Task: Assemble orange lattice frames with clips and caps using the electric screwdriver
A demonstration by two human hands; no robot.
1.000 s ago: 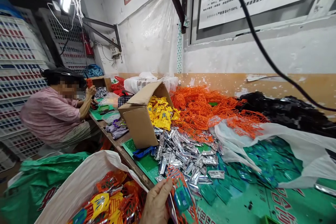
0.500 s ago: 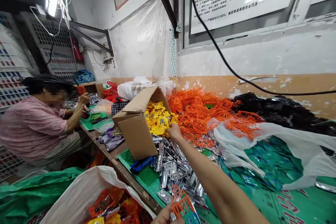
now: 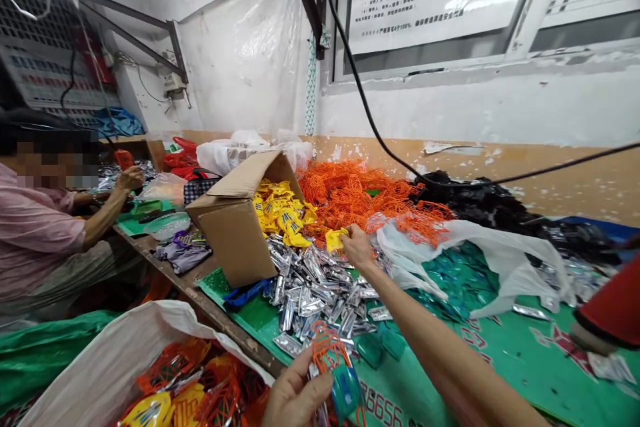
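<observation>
My left hand [image 3: 295, 393], at the bottom middle, is closed on an orange plastic net piece [image 3: 325, 343] together with a translucent teal plastic piece [image 3: 346, 390]. Part of a silvery strip shows beside them. My right hand [image 3: 359, 248] is stretched forward and pinches a small yellow packet [image 3: 335, 240] over the edge of the silver packets [image 3: 313, 280]. Left of that hand, a tilted cardboard box [image 3: 230, 233] lies open with yellow packets [image 3: 285, 213] spilling from its mouth. Orange net pieces [image 3: 345, 190] are heaped just behind the hand.
A white plastic bag [image 3: 535, 253] holds teal pieces [image 3: 463, 273] on the right. Black pieces [image 3: 470, 203] lie along the wall. A white sack [image 3: 150, 320] with mixed pieces stands at lower left. A co-worker [image 3: 40, 227] sits left; a red sleeve [image 3: 613, 303] reaches in at right.
My right hand has drawn a yellow packet away from the box, to the right of the heap. My left hand has risen further into view with its pieces. A red sleeve has appeared at right.
</observation>
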